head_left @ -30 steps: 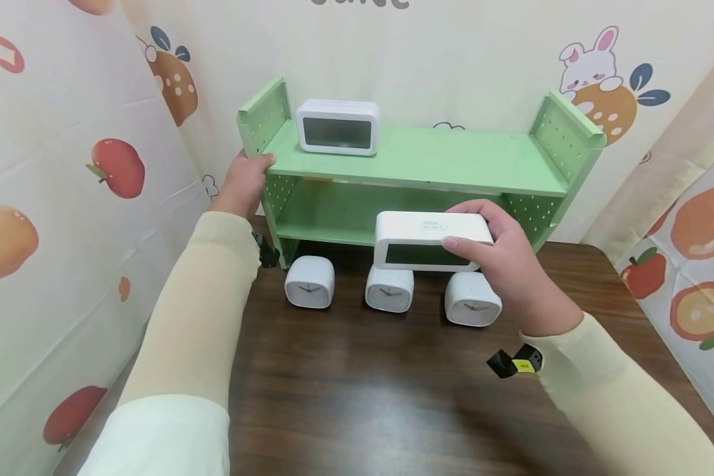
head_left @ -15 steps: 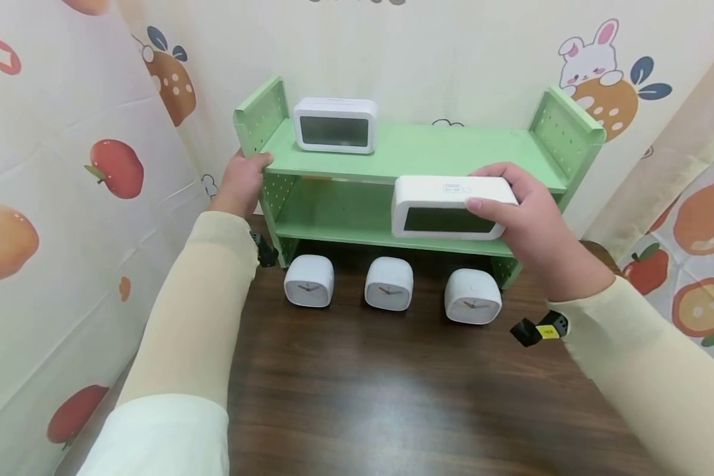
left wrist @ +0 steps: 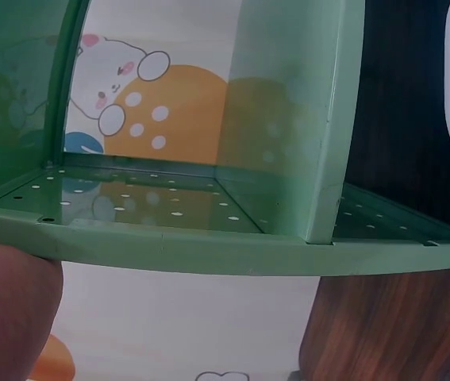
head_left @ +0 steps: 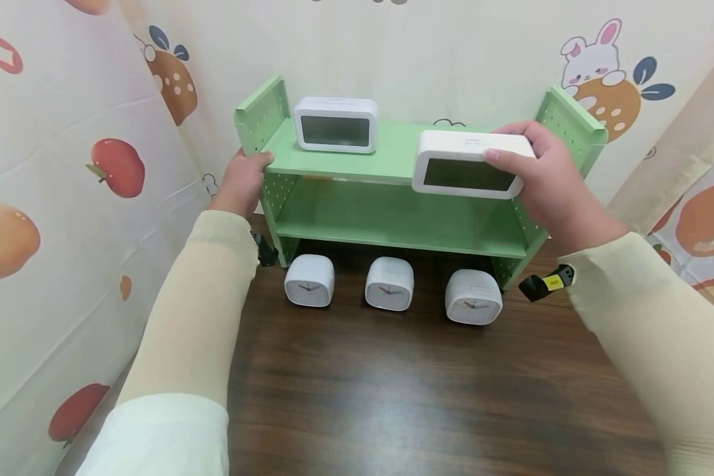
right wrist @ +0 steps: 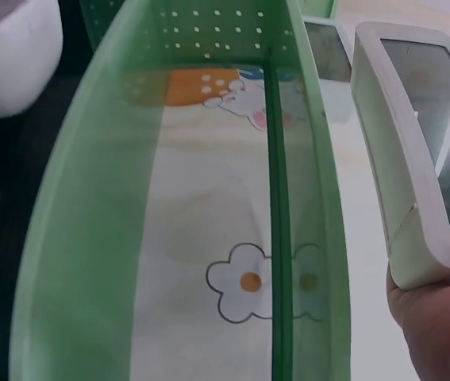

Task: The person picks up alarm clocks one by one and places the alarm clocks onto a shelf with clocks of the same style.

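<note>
My right hand (head_left: 550,175) grips a white digital clock (head_left: 475,164) by its right end, thumb on the front and fingers behind. The clock is raised before the right part of the top board of a green shelf (head_left: 404,215), its dark screen facing me. In the right wrist view, the held clock (right wrist: 419,151) appears beside the top board. My left hand (head_left: 242,182) holds the shelf's left side panel, thumb over the top board's front corner. A second white digital clock (head_left: 336,125) stands upright on the top board, toward the left.
Three small white analog clocks, left (head_left: 309,281), middle (head_left: 389,283) and right (head_left: 473,297), stand in a row on the dark wooden table (head_left: 393,383) before the shelf. A printed curtain (head_left: 452,59) hangs behind it.
My right hand has lifted the digital clock from in front of the lower board up to the top board's height, moving right as well. The left hand has stayed on the shelf.
</note>
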The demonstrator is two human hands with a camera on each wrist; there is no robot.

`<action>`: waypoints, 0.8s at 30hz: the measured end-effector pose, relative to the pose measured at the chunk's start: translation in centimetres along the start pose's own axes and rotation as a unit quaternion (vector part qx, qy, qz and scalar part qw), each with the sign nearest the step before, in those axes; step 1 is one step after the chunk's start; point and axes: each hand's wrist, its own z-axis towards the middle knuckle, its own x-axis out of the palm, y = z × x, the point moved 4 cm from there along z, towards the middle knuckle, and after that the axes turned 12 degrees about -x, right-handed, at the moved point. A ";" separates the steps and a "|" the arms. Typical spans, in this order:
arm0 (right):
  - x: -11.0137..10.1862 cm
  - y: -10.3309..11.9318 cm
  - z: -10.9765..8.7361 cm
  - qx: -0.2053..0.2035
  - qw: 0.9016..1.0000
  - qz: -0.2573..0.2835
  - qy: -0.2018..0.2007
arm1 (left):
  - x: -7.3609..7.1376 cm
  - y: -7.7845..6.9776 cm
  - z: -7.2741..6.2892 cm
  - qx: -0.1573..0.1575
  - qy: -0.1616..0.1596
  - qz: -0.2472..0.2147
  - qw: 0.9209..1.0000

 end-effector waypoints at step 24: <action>-1.8 0.0 5.5 0.019 0.998 0.026 -0.057 | 0.0 0.1 0.1 0.008 -0.001 -0.004 1.000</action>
